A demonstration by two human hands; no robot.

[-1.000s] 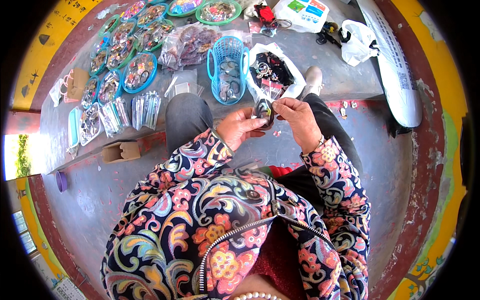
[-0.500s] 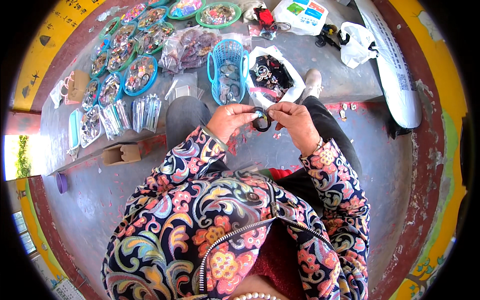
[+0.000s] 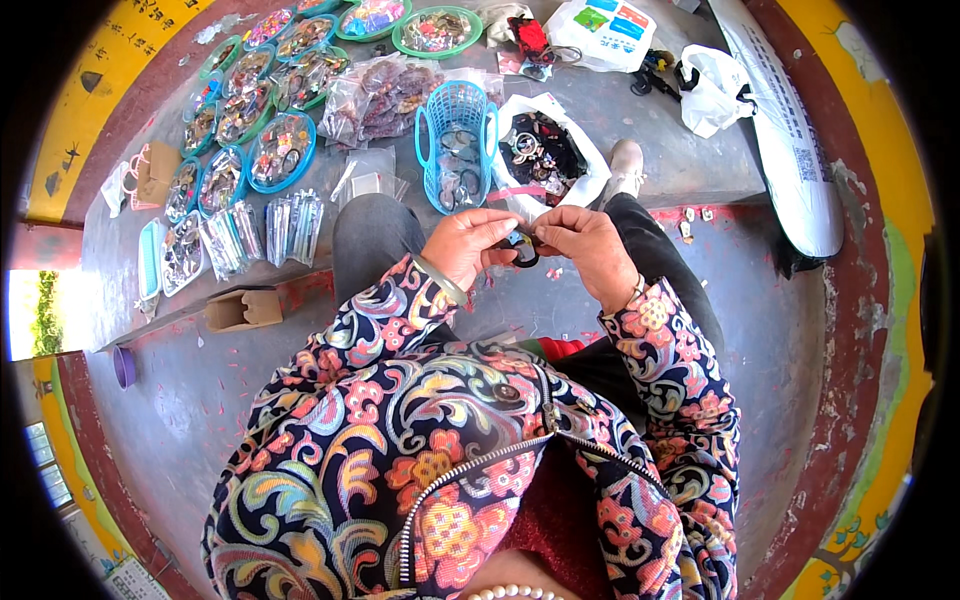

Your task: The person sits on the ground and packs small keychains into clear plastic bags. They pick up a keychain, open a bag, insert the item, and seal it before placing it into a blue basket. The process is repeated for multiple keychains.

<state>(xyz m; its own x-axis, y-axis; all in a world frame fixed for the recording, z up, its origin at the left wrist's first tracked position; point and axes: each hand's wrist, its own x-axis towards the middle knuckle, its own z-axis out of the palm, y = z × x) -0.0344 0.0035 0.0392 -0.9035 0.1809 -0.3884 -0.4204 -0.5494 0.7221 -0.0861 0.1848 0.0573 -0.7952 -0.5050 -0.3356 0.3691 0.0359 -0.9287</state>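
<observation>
Between my hands is a black ring that looks like a hair tie (image 3: 526, 259), with a small pale and bluish piece on it. My left hand (image 3: 462, 247) pinches its top left between thumb and forefinger. My right hand (image 3: 592, 250) pinches it from the other side, fingertips almost meeting the left ones. Fingers cover the ring's upper part; its lower curve hangs in sight. Just beyond stand a tall blue plastic basket (image 3: 425, 150) with bagged items inside and an open white bag (image 3: 594, 178) full of dark hair ties and small ornaments.
Round baskets of small trinkets (image 3: 282, 150) crowd the ledge at the left, beside bundles of wrapped sticks (image 3: 293, 228). Clear bags (image 3: 385, 105) lie beyond my left knee. A small cardboard box (image 3: 243, 309) and purple cup (image 3: 124, 366) sit lower left. White bags (image 3: 713, 95) lie far right.
Both hands' fingertips have closed in over the top of the black ring. The ring now shows mostly below them, and my left hand has shifted slightly down and right.
</observation>
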